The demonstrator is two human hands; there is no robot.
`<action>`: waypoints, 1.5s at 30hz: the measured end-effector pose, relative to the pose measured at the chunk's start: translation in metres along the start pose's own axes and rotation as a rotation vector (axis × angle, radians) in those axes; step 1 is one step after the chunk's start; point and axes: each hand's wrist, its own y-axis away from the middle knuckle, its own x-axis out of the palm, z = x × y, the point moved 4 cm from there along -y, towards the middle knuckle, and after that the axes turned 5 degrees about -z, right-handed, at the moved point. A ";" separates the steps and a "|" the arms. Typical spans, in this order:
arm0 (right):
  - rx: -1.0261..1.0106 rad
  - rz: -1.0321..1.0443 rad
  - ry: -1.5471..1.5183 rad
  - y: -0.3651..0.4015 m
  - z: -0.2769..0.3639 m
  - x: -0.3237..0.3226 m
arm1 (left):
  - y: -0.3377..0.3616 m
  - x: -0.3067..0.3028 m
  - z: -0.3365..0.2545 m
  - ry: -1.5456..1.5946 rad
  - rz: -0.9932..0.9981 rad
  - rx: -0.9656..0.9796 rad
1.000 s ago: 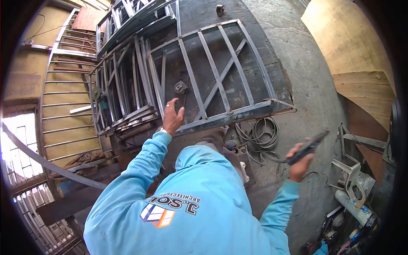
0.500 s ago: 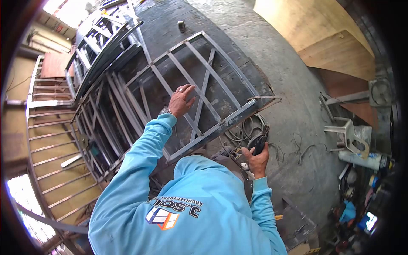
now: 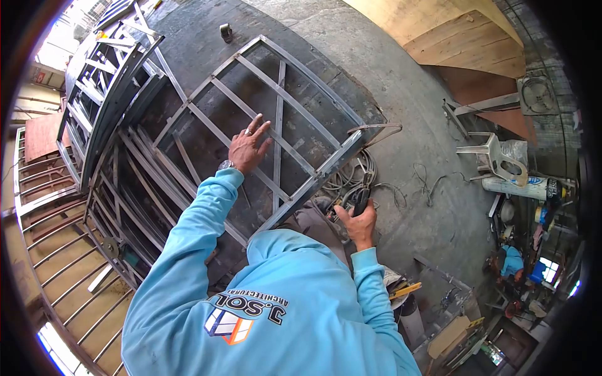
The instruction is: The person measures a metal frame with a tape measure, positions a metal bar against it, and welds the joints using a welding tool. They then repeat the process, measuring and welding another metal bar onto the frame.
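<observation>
My left hand (image 3: 249, 146), with a ring and a wristwatch, is stretched over a welded metal frame (image 3: 300, 56), its fingers spread across one of the slats. The frame has parallel bars and a diagonal brace, and lies on a dark, scuffed worktop (image 3: 298, 37). At the frame's near right corner, my right hand (image 3: 359, 227) is closed around a black-handled tool (image 3: 362, 200); the fingers hide part of its grip. Just beyond that tool lie coiled cables (image 3: 370, 166).
More metal frames and bars (image 3: 106, 94) are stacked at the left. A long ladder-like railing (image 3: 59, 255) runs along the left side. Plywood sheets (image 3: 464, 44), a white plastic chair (image 3: 480, 149) and a gas cylinder (image 3: 517, 187) stand to the right. A loose cable (image 3: 428, 188) trails over the concrete floor.
The whole view has shifted, so the frame and both hands appear further left. My left hand stays over the slats, and my right hand still holds the black-handled tool.
</observation>
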 end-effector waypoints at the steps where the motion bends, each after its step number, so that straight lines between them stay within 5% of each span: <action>1: 0.013 0.004 -0.009 -0.003 0.000 0.003 | 0.000 -0.001 -0.003 -0.019 -0.066 0.016; 15: 0.009 0.101 -0.049 -0.032 -0.006 0.042 | 0.001 -0.001 -0.005 -0.004 -0.046 -0.102; 45: 0.168 0.201 0.084 -0.040 -0.035 0.057 | -0.001 0.005 -0.002 0.014 -0.251 0.047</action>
